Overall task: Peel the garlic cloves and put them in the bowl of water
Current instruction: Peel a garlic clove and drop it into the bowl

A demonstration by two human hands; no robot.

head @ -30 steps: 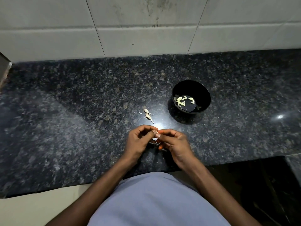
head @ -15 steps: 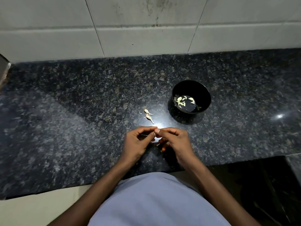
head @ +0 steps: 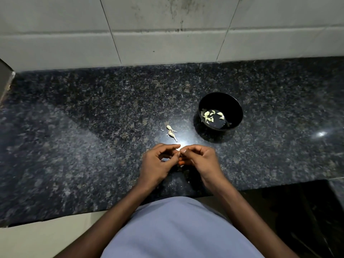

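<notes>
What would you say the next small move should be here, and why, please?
Probably keep pulling the skin off the clove pinched between the left hand and right hand, since a pale scrap shows at the fingertips. Only then carry it to the black bowl, where peeled cloves already float.

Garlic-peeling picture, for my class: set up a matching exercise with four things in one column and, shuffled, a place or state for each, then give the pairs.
Things
1. black bowl
2. peeled cloves
3. garlic bits
4. left hand

Places or states
A. lying on the countertop, left of the bowl
B. fingertips meeting the right hand
C. standing on the counter, right of the hands
D. in water inside the bowl

Pairs: 1-C, 2-D, 3-A, 4-B
</notes>
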